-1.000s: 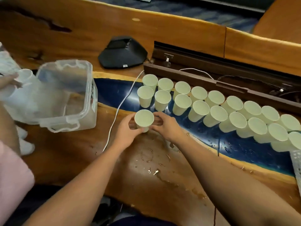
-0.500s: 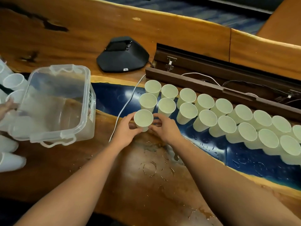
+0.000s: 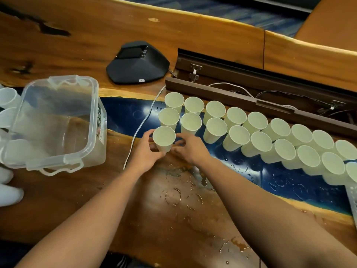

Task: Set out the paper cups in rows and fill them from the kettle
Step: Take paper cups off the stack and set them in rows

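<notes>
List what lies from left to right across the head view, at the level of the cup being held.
Clear plastic tub → white cable → left hand → held paper cup → right hand → two rows of paper cups running off to the right.

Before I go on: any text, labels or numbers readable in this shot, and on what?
Nothing can be read with certainty.
Small white tag on the front edge of the black conference phone: a mark, too small to read.
Sticker on the side of the clear plastic tub: print blurred, unreadable.
Phone's screen and buttons: no legible characters.
Paper cups, including the one in both hands: plain, no print visible.
</notes>
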{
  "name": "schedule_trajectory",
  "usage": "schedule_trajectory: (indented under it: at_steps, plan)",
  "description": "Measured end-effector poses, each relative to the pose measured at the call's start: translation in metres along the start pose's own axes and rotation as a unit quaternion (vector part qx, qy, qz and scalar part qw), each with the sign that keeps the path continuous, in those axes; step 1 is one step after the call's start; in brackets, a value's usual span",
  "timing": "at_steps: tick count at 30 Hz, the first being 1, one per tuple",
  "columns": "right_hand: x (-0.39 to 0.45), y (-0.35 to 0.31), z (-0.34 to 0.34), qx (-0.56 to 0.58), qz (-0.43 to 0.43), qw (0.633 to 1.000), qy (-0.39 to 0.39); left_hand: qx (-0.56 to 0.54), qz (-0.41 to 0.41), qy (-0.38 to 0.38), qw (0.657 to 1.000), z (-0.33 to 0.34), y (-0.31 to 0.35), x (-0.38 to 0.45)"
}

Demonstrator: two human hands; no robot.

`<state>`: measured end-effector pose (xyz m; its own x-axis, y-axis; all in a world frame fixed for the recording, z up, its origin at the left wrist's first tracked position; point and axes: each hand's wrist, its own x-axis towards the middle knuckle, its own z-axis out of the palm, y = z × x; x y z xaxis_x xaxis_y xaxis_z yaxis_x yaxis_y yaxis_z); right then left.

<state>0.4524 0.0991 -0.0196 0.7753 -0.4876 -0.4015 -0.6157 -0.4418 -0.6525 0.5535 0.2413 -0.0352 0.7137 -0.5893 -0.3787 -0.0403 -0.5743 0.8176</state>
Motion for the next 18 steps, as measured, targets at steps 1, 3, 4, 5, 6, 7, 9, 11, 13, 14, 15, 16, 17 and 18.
schedule_trajectory:
  at_steps: [1, 3, 4, 5, 6, 7, 9, 11, 13, 14, 15, 16, 17, 18]
  plan:
    - [-0.001, 0.001, -0.001, -0.01, 0.012, 1.0, -0.005, 0.008, -0.013, 0.004, 1.0, 0.0, 0.0, -0.002]
    - [-0.005, 0.004, -0.004, -0.023, 0.031, 0.999, -0.017, 0.01, -0.04, 0.016, 0.999, -0.002, 0.0, -0.007]
    - [-0.01, 0.006, -0.008, -0.027, 0.035, 0.999, -0.022, 0.004, -0.051, 0.024, 0.998, -0.002, -0.001, -0.011]
    - [-0.016, 0.008, -0.012, -0.029, 0.036, 0.999, -0.026, -0.001, -0.059, 0.034, 0.998, -0.003, -0.002, -0.017]
    - [-0.024, 0.011, -0.017, -0.025, 0.036, 0.999, -0.028, 0.0, -0.065, 0.045, 0.997, -0.002, -0.003, -0.025]
    - [-0.033, 0.014, -0.023, -0.017, 0.037, 0.999, -0.027, 0.003, -0.069, 0.054, 0.996, -0.001, -0.004, -0.034]
    - [-0.053, 0.024, -0.033, 0.0, 0.041, 0.999, -0.017, -0.001, -0.071, 0.059, 0.996, 0.006, -0.008, -0.054]
    - [-0.074, 0.035, -0.038, 0.018, 0.045, 0.999, 0.0, -0.008, -0.075, 0.045, 0.996, 0.018, -0.013, -0.074]
    - [-0.087, 0.042, -0.039, 0.025, 0.039, 0.999, 0.02, -0.006, -0.067, 0.042, 0.997, 0.028, -0.015, -0.088]
    - [-0.091, 0.043, -0.038, 0.025, 0.034, 0.999, 0.028, -0.006, -0.059, 0.05, 0.997, 0.031, -0.014, -0.091]
    - [-0.093, 0.04, -0.038, 0.024, 0.026, 0.999, 0.039, -0.007, -0.048, 0.065, 0.997, 0.032, -0.011, -0.092]
    - [-0.093, 0.036, -0.039, 0.021, 0.017, 0.998, 0.053, -0.011, -0.033, 0.084, 0.996, 0.032, -0.005, -0.09]
    - [-0.092, 0.03, -0.04, 0.016, 0.007, 0.997, 0.07, -0.015, -0.013, 0.107, 0.994, 0.03, 0.001, -0.087]
    - [-0.089, 0.023, -0.043, 0.01, -0.003, 0.996, 0.09, -0.019, 0.011, 0.13, 0.991, 0.026, 0.008, -0.083]
